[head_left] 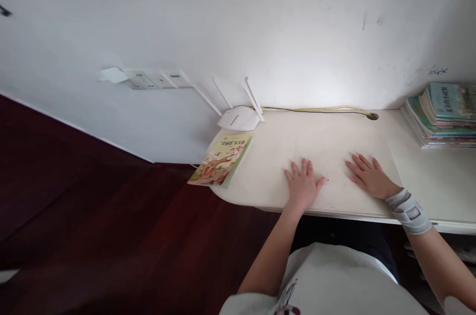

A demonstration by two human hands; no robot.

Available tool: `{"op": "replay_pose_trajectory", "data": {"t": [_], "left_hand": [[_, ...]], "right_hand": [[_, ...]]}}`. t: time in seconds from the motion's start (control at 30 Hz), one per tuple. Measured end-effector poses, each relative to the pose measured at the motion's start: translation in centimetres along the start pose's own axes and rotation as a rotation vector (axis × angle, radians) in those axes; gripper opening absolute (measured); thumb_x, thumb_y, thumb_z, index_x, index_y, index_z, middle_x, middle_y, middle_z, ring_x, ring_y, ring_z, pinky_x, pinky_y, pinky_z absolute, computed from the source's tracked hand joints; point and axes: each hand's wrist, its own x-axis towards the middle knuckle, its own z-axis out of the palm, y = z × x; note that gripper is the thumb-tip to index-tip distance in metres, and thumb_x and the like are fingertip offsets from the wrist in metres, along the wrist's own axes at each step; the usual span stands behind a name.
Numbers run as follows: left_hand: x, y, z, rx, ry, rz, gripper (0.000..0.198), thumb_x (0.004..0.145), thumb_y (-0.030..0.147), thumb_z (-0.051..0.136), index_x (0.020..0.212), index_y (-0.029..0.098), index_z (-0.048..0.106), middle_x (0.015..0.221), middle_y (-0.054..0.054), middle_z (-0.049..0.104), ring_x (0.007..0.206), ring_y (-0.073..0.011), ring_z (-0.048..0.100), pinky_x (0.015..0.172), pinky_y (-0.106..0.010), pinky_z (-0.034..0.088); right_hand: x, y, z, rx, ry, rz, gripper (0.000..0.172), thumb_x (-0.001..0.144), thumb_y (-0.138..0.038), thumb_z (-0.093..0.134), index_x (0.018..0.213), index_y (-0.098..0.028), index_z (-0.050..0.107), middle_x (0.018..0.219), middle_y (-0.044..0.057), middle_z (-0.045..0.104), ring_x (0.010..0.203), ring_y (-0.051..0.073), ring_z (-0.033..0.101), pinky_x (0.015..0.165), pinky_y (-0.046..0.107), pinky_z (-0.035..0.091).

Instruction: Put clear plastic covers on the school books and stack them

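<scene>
My left hand lies flat on the pale desk top, fingers spread and nothing under them that I can make out but the surface. To its right, my right hand also rests palm down with the fingers apart; a grey wrist brace wraps that wrist. A thin clear sheet seems to cover the desk beneath both hands. Left of my left hand, a picture book with an animal on its cover lies at the rounded desk end, one corner jutting past the edge.
A white router with several antennas stands behind the book against the wall. Its cables run along the wall to a round hole. Stacked books stand at the right. Wall sockets hold a white plug.
</scene>
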Motion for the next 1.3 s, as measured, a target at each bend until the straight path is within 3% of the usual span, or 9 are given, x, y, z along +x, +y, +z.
{"op": "replay_pose_trajectory", "data": {"t": [0.13,0.27,0.4,0.5,0.8,0.93,1.1,1.2,1.3], "left_hand": [[1.4,-3.8,-2.9,-0.047,0.126,-0.028,0.065,0.084,0.053,0.048,0.135,0.013,0.044,0.143,-0.022,0.038,0.136,-0.0432,0.021,0.106,-0.064,0.012],[3.3,-12.4,-8.1,0.068,0.272,-0.273,0.068,0.088,0.046,0.043,0.139,0.003,0.033,0.149,-0.027,0.018,0.138,-0.0434,0.006,0.104,-0.065,0.015],[2.8,-19.7,-10.6,0.160,0.013,-0.556,0.080,0.083,0.054,0.045,0.142,0.004,0.026,0.149,-0.028,0.017,0.137,-0.0444,0.015,0.102,-0.063,0.022],[0.7,-21.5,-10.2,0.187,-0.081,-0.575,0.083,0.084,0.062,0.033,0.144,0.007,0.022,0.150,-0.026,0.015,0.137,-0.0455,0.015,0.101,-0.066,0.018],[-7.1,-19.5,-9.6,0.228,-0.272,-0.382,0.102,0.063,0.056,0.064,0.146,0.015,0.021,0.152,-0.024,0.008,0.134,-0.0534,0.006,0.091,-0.079,0.006],[-6.8,-17.5,-11.6,0.148,-0.137,-0.385,0.063,0.068,0.028,0.059,0.129,0.014,0.052,0.139,-0.025,0.041,0.124,-0.0505,0.039,0.090,-0.072,0.028],[-5.0,-15.1,-16.7,0.098,-0.036,-0.313,0.041,0.082,0.032,0.042,0.117,0.020,0.060,0.099,-0.016,0.069,0.090,-0.0377,0.065,0.080,-0.057,0.046],[-3.6,-12.3,-16.9,-0.239,0.261,-0.301,0.039,0.081,0.045,0.048,0.113,0.026,0.060,0.103,-0.008,0.069,0.095,-0.0326,0.064,0.083,-0.052,0.048],[-1.7,-7.5,-13.7,-0.915,0.377,-0.269,0.050,0.076,0.054,0.055,0.117,0.024,0.055,0.107,-0.006,0.068,0.090,-0.0268,0.066,0.074,-0.042,0.054]], "right_hand": [[-0.1,0.0,0.2,0.023,0.043,0.019,0.053,0.095,-0.047,0.024,0.142,-0.025,0.033,0.149,0.013,0.030,0.137,0.029,0.026,0.102,0.058,0.030],[-1.2,0.5,-0.6,0.042,0.199,0.120,0.053,0.095,-0.044,0.025,0.141,-0.021,0.035,0.149,0.014,0.030,0.138,0.027,0.025,0.105,0.051,0.032],[-2.7,1.5,-0.3,0.011,0.240,0.195,0.054,0.094,-0.045,0.026,0.140,-0.018,0.037,0.146,0.015,0.035,0.137,0.028,0.028,0.103,0.052,0.034],[-3.5,2.2,1.1,-0.019,0.196,0.211,0.056,0.093,-0.047,0.026,0.138,-0.016,0.040,0.143,0.015,0.040,0.134,0.029,0.033,0.101,0.052,0.036],[-3.8,2.1,2.1,-0.083,0.186,0.176,0.058,0.091,-0.052,0.028,0.132,-0.017,0.047,0.142,0.016,0.041,0.132,0.031,0.035,0.102,0.054,0.034],[-3.6,1.8,1.9,-0.070,0.199,0.174,0.055,0.091,-0.050,0.030,0.133,-0.019,0.047,0.142,0.016,0.042,0.132,0.031,0.035,0.101,0.054,0.033],[-3.5,1.2,1.6,-0.062,0.209,0.185,0.050,0.092,-0.046,0.034,0.131,-0.019,0.049,0.141,0.016,0.042,0.132,0.031,0.035,0.102,0.053,0.032],[-3.4,0.9,1.2,-0.065,0.206,0.191,0.049,0.093,-0.045,0.034,0.132,-0.018,0.049,0.142,0.016,0.042,0.132,0.030,0.035,0.102,0.052,0.031],[-3.3,0.6,0.7,-0.060,0.192,0.200,0.050,0.092,-0.045,0.036,0.132,-0.017,0.048,0.142,0.017,0.041,0.132,0.030,0.035,0.103,0.051,0.030]]}}
